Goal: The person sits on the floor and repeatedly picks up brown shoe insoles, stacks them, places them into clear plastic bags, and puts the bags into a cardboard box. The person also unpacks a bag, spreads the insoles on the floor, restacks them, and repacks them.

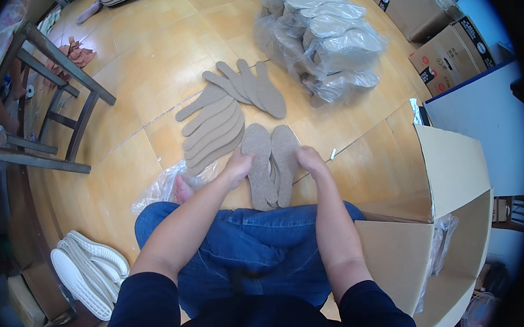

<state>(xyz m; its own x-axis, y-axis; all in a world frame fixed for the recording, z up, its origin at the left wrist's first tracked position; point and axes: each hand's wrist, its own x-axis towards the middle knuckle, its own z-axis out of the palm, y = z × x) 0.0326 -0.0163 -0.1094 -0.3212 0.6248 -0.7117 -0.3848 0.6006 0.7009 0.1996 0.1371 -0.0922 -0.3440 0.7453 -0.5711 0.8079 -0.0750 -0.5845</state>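
Note:
A stack of grey-brown insoles [256, 144] is gripped at its outer edge by my left hand [239, 168], fingers closed. Beside it, my right hand [310, 159] pinches the outer edge of another insole [284, 152]. The two sets stand side by side just above my lap, with further insoles partly showing between them. On the floor beyond, several matching insoles [218, 130] lie fanned out, overlapping. A second fan of insoles [264, 91] spreads farther off to the right.
Plastic-wrapped insole bundles [335, 40] lie at the far right. An open cardboard box [402, 247] stands by my right side. White shoe soles [87, 278] are at my left, near a wooden stool [82, 127]. Crumpled clear plastic [162, 189] lies by my foot.

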